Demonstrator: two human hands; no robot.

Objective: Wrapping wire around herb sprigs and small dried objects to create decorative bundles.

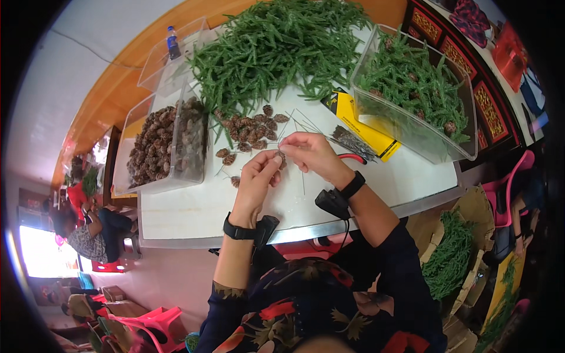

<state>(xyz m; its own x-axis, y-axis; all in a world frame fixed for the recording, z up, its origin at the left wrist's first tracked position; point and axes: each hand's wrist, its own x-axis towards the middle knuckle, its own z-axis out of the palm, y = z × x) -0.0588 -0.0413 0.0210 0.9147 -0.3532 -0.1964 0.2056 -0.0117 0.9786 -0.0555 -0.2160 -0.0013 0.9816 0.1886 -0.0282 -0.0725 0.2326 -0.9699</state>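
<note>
Over the middle of the white table, my two hands meet around a small brown pine cone. My left hand pinches the cone between thumb and fingers. Fingertips of my right hand are closed at the cone's top, on what looks like a thin wire; the fingers partly hide it. Just beyond my hands lies a pile of loose pine cones, some with thin wires on them. A bundle of dark wires rests right of my right hand, beside a red-handled tool.
A clear bin of pine cones stands at left, and another clear bin with green sprigs and cones at right. Green sprigs heap at the back. A yellow package lies near the wires. Other people sit at both sides.
</note>
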